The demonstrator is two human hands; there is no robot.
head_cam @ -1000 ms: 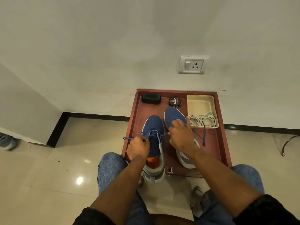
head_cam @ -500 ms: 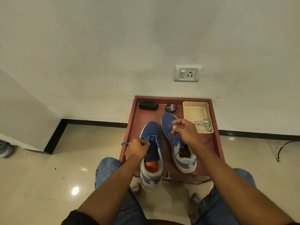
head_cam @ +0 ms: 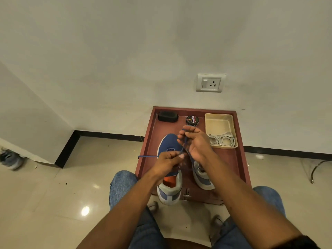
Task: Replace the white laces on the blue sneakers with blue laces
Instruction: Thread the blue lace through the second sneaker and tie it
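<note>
My right hand (head_cam: 197, 146) blocks the toe and eyelets of the right sneaker (head_cam: 203, 178), so I see only its heel. My left hand (head_cam: 168, 161) covers the left sneaker (head_cam: 169, 142) across its lacing, hiding where the blue lace (head_cam: 148, 156) enters. The polish tin (head_cam: 192, 120) shows small print I can't read. A grey shoe (head_cam: 9, 159) at the left edge is blurred and cut off.

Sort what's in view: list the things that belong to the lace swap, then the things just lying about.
In the job: blue lace, left sneaker, right sneaker, white laces, cream tray.

Lying about: polish tin, black case, wall socket, grey shoe.
</note>
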